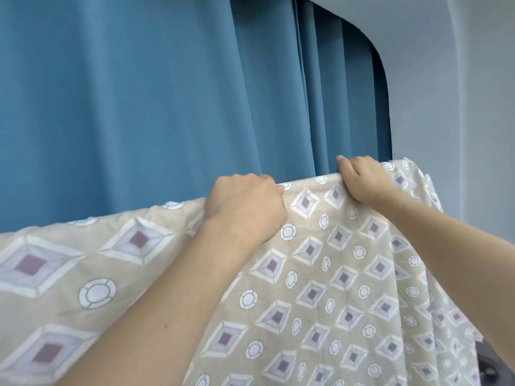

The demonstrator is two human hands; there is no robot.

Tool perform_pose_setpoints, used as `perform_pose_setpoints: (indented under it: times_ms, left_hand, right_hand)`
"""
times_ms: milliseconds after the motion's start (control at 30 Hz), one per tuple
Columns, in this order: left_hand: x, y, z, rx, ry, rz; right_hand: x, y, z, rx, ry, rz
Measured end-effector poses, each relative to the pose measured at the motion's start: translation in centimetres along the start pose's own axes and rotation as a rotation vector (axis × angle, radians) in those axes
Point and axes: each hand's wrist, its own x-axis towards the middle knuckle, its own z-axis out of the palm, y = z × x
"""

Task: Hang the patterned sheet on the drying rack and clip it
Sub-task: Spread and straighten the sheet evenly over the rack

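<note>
Both hands are raised to the top fold of the sheet [320, 274], which hangs down toward the camera in front of a blue curtain [139, 107]. The left hand [246, 208] is curled into a fist over the fold, its fingers [267, 185] wrapped over the edge and gripping the cloth. The right hand [362, 178], just beside it further along the same fold, pinches the fabric, fingers bent over the far side. Whatever bar carries the fold is hidden under the cloth. A pale wall [459, 107] stands at right.
</note>
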Motion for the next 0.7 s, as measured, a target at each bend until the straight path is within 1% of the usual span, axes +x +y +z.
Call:
perform_pose_setpoints:
  times_ms: [100,233,300,367,400,467,533,567,633,700]
  left_hand:
    - [1.1,1.3,-0.4,-0.015,-0.06,-0.041]
    - [3.7,5.0,0.4,-0.079,-0.037,0.047]
    - [4.8,6.7,0.9,-0.082,-0.052,0.095]
    - [5.3,7.1,1.3,-0.043,-0.073,0.104]
    - [5.5,7.0,1.2,-0.03,-0.108,0.088]
    - [6.1,6.7,1.0,-0.029,-0.23,0.019]
    - [7.4,7.2,0.3,-0.008,-0.354,-0.056]
    - [8.4,8.0,0.1,0.008,-0.374,-0.075]
    - [10.2,10.6,0.3,-0.003,-0.324,-0.074]
    - [11.5,13.9,1.3,-0.083,-0.218,-0.037]
  right_hand:
    - [-0.2,-0.4,0.2,-0.029,-0.004,-0.049]
    - [-0.4,-0.3,0.3,-0.054,0.006,-0.176]
    - [0.5,1.3,0.2,-0.05,-0.006,-0.197]
    - [1.7,4.0,0.0,-0.047,-0.014,-0.161]
    - [2.4,5.5,-0.1,-0.041,-0.011,-0.125]
    - [3.6,8.2,-0.3,-0.042,-0.008,-0.052]
    - [4.7,9.7,-0.1,-0.066,-0.027,-0.049]
    - [5.1,10.0,0.0,-0.077,-0.04,-0.068]
    - [5.5,10.3,0.3,-0.087,-0.047,-0.136]
    - [5.6,11.0,0.4,-0.085,-0.051,-0.206]
